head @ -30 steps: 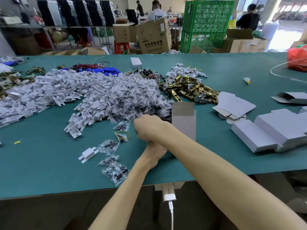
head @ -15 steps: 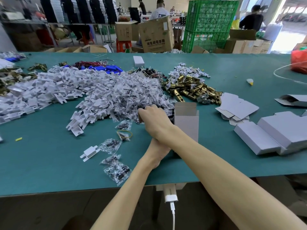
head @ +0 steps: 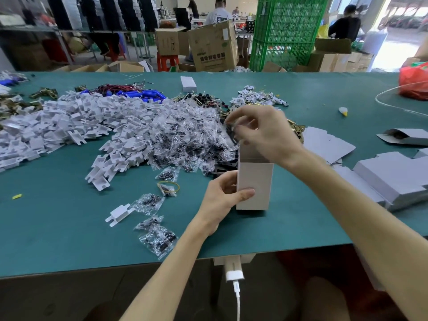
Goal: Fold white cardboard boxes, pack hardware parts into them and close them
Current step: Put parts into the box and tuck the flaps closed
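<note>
A white cardboard box (head: 254,181) stands upright on the green table (head: 58,228) with its top open. My left hand (head: 222,200) grips its lower left side, thumb across the front. Just above the box's opening, my right hand (head: 261,133) pinches a clear bag of black parts (head: 231,133). A big heap of such clear screw bags (head: 185,135) lies left of the box. White plastic brackets (head: 69,126) are piled further left. Brass hinges (head: 295,129) lie behind my right hand, mostly hidden.
Flat white box blanks (head: 324,142) and folded boxes (head: 393,179) lie to the right. Loose bags (head: 157,239) and one bracket (head: 119,214) sit near the front edge. A red bag (head: 414,82) is at the far right; crates and people stand beyond the table.
My right hand has lifted from the pile left of the box with a bag of parts and now holds it above the opening. My left hand has come into view gripping the box.
</note>
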